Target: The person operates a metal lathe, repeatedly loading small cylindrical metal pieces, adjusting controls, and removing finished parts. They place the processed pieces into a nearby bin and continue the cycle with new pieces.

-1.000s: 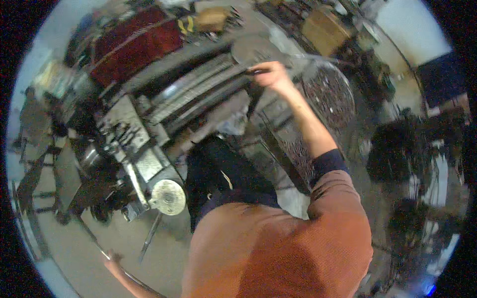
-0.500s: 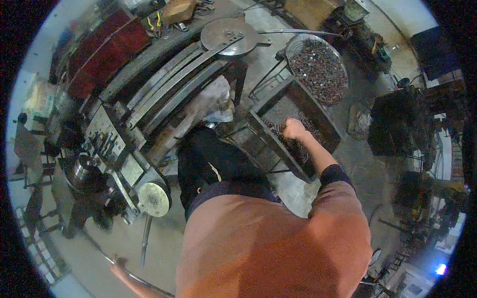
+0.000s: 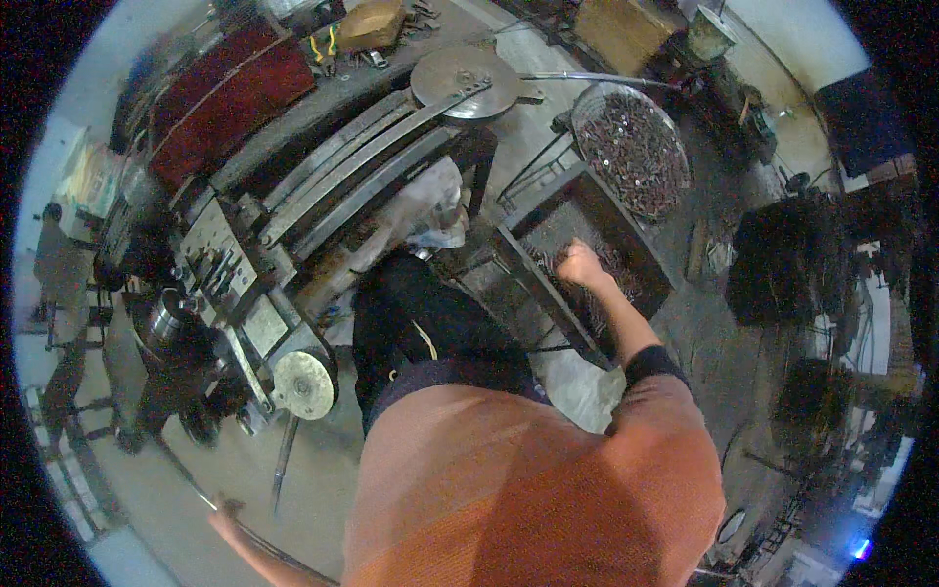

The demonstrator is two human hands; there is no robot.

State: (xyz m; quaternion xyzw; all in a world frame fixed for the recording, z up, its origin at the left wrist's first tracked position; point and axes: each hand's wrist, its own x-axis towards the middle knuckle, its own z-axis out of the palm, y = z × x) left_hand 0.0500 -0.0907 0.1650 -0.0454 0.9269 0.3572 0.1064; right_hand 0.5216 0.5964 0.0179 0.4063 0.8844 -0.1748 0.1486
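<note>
Yellow-handled pliers (image 3: 333,41) lie between a red panel (image 3: 230,93) and a brown tray (image 3: 372,25).

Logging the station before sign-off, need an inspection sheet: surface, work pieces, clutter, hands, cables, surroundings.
Surface: machine with long metal rails and a round metal plate at their far end.
Work pieces: metal bin with small metal pieces; round basket of small dark parts beyond it.
Clutter: yellow-handled tool and wooden tray behind the rails; crumpled pale sheet on their near side.
Hands: right hand curled inside the bin, any hold hidden; left hand at a thin rod, grip unclear.
Cables: nothing seen for certain.
Surroundings: red panel upper left, brown box at top, blue light lower right.
</note>
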